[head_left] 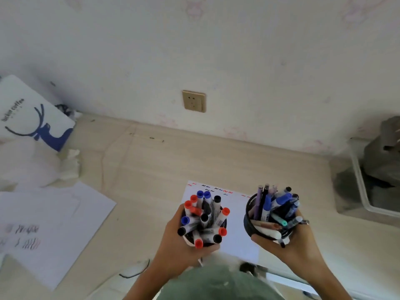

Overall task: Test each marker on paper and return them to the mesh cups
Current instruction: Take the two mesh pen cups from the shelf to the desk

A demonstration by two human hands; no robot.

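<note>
I see my left hand (173, 241) with its fingers wrapped around one mesh cup (223, 221), held up over the near left corner of the test sheet (236, 224). That cup is packed with markers (204, 219) standing cap-up, their caps red, blue and black. My right hand (287, 241) grips the second cup (251, 215), a dark one, over the sheet's right edge; it holds a mix of pens and markers (275, 208). The two cups are near each other but apart. The sheet lies flat on the tabletop (173, 161), with small red and black squiggles along its far edge. Well left of the sheet lie loose papers (54, 224) with scribbles, and beyond those a white coffee bag (32, 118).
</note>
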